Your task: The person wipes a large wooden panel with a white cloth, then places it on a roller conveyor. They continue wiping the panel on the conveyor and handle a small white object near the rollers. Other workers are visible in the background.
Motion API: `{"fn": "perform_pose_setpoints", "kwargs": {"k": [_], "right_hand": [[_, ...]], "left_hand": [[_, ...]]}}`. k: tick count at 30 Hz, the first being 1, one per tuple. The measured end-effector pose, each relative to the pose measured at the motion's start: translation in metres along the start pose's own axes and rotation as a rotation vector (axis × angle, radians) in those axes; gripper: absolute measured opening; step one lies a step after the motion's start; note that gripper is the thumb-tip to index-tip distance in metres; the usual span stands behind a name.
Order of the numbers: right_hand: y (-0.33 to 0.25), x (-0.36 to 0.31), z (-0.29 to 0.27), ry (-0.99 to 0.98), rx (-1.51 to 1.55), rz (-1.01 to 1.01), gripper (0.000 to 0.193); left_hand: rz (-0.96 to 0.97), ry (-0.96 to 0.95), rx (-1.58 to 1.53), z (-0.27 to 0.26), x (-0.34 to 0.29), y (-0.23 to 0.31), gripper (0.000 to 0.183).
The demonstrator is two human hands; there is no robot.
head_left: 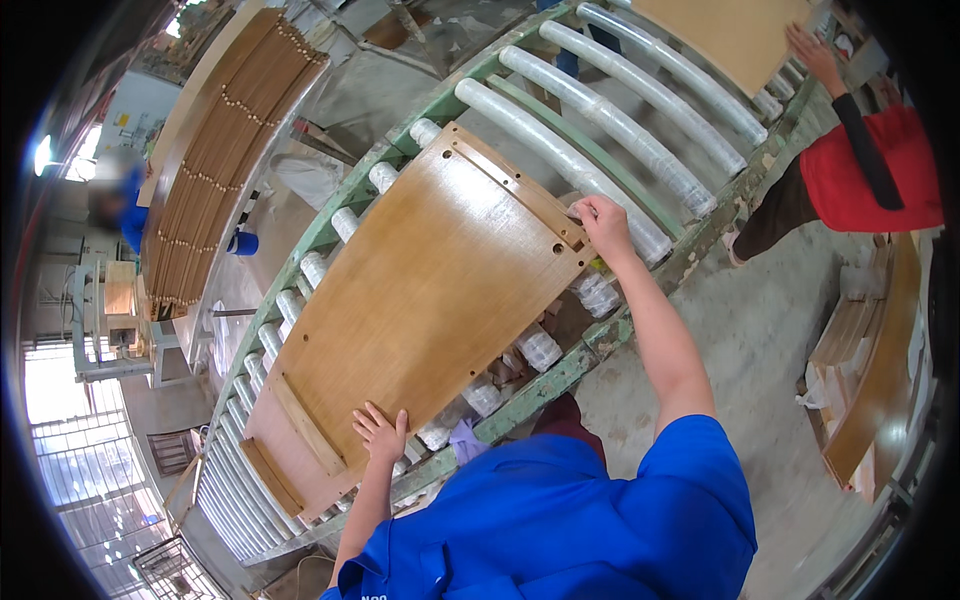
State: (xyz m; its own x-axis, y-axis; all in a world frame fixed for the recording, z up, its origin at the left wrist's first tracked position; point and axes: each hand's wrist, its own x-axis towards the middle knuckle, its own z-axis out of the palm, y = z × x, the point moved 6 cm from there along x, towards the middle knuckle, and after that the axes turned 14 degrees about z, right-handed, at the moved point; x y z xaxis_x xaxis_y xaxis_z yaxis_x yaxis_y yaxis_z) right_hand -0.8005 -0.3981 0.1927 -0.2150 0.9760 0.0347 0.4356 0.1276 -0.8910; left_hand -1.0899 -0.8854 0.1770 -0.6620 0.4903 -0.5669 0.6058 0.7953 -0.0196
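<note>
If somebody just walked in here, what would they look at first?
Probably the big, shiny brown wooden board in the middle, lying on silver rollers in a green frame, with the person's left hand spread on its near edge and right hand at its far right corner. Next might come the bright blue shirt at the bottom and another person's red top at the upper right.

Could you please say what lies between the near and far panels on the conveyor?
The head view shows wrapped rollers and a green crossbar between the near panel and the far panel.
</note>
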Motion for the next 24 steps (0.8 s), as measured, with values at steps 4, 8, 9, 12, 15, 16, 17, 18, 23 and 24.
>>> {"fn": "perform_pose_setpoints", "kwargs": {"k": [4,8,9,12,15,16,17,18,23,24], "right_hand": [[0.009,-0.017,-0.02,0.015,-0.029,0.024,0.013],[0.013,-0.03,-0.034,0.041,-0.054,0.03,0.013],[0.014,-0.033,-0.035,0.036,-0.049,0.038,0.013],[0.015,-0.04,-0.038,0.033,-0.055,0.033,0.013],[0.016,-0.044,-0.04,0.037,-0.035,0.04,0.013],[0.016,-0.045,-0.04,0.038,-0.022,0.046,0.013],[0.016,-0.045,-0.041,0.038,-0.026,0.042,0.013],[0.016,-0.045,-0.041,0.037,-0.03,0.037,0.013],[0.013,-0.043,-0.041,0.019,-0.188,-0.037,0.013],[0.009,-0.042,-0.043,0.03,-0.244,-0.079,0.013]], "left_hand": [[-0.005,-0.001,-0.015,0.0,0.001,0.0,0.091],[-0.001,-0.003,-0.007,0.001,0.001,0.0,0.091],[-0.003,0.0,-0.002,0.001,0.001,-0.001,0.091],[-0.002,0.0,0.007,0.002,0.001,-0.001,0.09],[0.004,-0.007,0.0,0.002,0.002,0.0,0.091],[0.006,-0.009,-0.002,0.002,0.001,0.0,0.091],[0.008,-0.009,-0.003,0.002,0.002,0.0,0.091],[0.008,-0.01,-0.005,0.002,0.002,0.001,0.091],[0.007,-0.009,-0.01,0.002,0.002,0.0,0.091],[0.007,-0.009,-0.012,0.002,0.002,0.0,0.091]]}}
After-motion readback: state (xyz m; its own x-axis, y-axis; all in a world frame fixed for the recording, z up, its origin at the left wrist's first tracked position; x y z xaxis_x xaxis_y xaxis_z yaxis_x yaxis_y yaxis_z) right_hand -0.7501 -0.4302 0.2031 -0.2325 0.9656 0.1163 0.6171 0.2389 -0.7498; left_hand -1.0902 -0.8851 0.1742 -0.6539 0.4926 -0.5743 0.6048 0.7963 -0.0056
